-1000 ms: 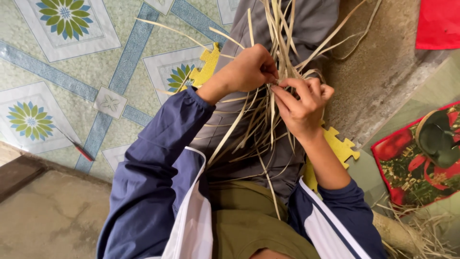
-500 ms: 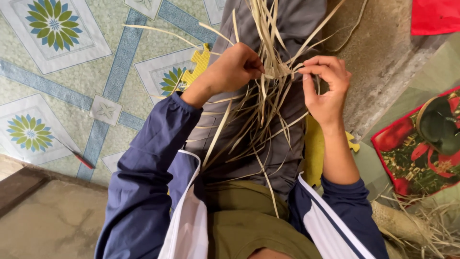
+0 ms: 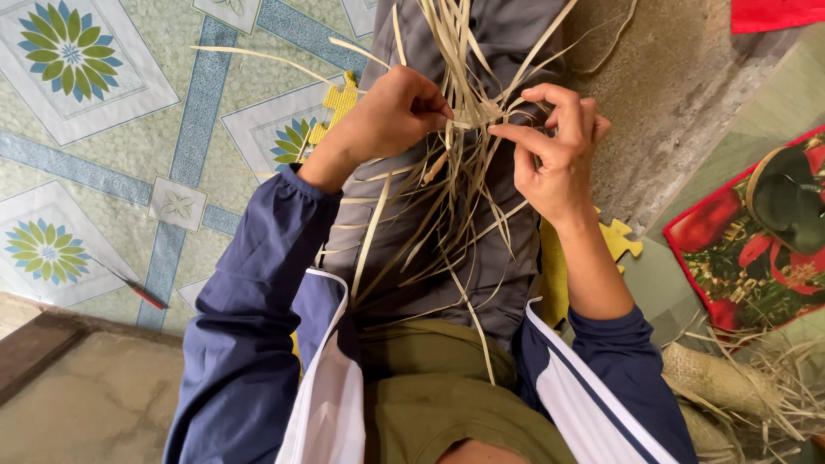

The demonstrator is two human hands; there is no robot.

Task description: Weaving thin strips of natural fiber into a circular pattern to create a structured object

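Strips: a bundle of pale straw strips (image 3: 468, 112) fans over the grey-trousered lap at upper centre of the frame, loose ends trailing down toward the olive shirt.
Left hand: the left hand (image 3: 400, 107) sits just left of the bundle, fingers curled shut, pinching strips where they cross.
Right hand: the right hand (image 3: 559, 159) is right of the bundle, palm turned toward the camera, thumb and forefinger nipped on a strip, the other fingers bent loosely.
Arms: both forearms bare, navy-and-white sleeves pushed up.
Seat: a yellow foam puzzle mat (image 3: 614, 241) shows under the legs.
Floor: patterned vinyl (image 3: 94, 112) with blue-green flower tiles fills the left; a red-handled tool (image 3: 142, 292) lies on it at lower left.
Right side: red printed cloth (image 3: 730, 275) with a dark sandal (image 3: 786, 210) on it; loose straw (image 3: 756, 395) at lower right.
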